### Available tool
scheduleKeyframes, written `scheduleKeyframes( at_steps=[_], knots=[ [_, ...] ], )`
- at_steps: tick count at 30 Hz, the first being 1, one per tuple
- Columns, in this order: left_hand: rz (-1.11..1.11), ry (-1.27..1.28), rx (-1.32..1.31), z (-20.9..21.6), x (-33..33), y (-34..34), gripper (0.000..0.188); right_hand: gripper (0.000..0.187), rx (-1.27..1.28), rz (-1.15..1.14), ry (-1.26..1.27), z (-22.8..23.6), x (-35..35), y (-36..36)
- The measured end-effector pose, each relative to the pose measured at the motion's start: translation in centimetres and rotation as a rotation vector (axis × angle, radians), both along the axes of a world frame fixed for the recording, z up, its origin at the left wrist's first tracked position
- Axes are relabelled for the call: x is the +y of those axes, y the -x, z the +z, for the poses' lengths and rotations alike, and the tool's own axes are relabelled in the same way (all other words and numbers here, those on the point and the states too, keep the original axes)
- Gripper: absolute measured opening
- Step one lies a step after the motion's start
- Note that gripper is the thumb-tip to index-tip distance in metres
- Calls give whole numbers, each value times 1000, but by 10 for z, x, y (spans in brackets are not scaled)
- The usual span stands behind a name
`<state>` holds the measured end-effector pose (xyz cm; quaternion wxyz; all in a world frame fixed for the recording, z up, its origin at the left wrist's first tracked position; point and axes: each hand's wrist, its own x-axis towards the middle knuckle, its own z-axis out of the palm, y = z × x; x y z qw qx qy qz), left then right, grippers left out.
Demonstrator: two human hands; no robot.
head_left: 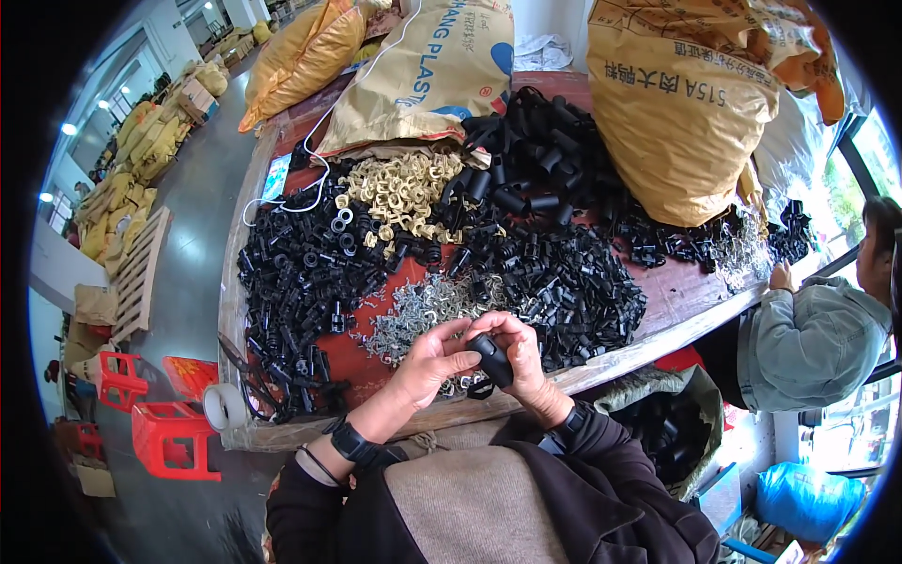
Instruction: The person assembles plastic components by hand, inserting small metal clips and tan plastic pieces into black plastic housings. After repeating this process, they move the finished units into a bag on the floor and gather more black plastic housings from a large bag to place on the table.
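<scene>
Close to the table's front edge, a smooth black plastic cylinder (495,365) is held between my two hands, tilted. My right hand (526,362) wraps its fingers round the far and right side of it. The thumb of my left hand (434,365) presses on its upper left side, with the left fingers closed behind it and partly hidden. Just beyond the hands lies a pile of small silvery metal clips (413,315). Heaps of small black plastic parts (573,291) spread to the right, and more black fittings (301,273) lie to the left.
Cream plastic pieces (399,193) and larger black cylinders (545,155) lie farther back, before woven sacks (423,75). A big yellow sack (681,122) stands at right. A co-worker (817,338) sits at the right edge. An open sack of black parts (667,432) stands below the table.
</scene>
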<state>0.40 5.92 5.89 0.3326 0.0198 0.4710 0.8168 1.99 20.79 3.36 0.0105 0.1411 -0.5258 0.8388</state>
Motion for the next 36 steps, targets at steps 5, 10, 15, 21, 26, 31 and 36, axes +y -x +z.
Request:
scheduleKeyframes(
  at_steps=[5,10,15,21,26,31,36],
  knots=[
    [-21,21,32,5,8,-5,50,69,12,10,135,7,4,-6],
    [0,17,-5,3,11,-7,52,71,-37,-11,62,6,5,-8],
    [-93,238,206,-7,-5,8,64,66,-72,117,42,2,5,-5],
    [119,278,485,-13,-21,30,73,66,-75,301,-52,13,-7,-2],
    [-49,87,306,5,-5,30,76,66,-69,426,-77,5,-15,8],
    [-20,25,274,6,-3,35,72,66,-88,433,-74,3,-19,18],
    [1,39,323,0,-5,39,69,64,-62,410,-105,1,-24,20]
  ],
)
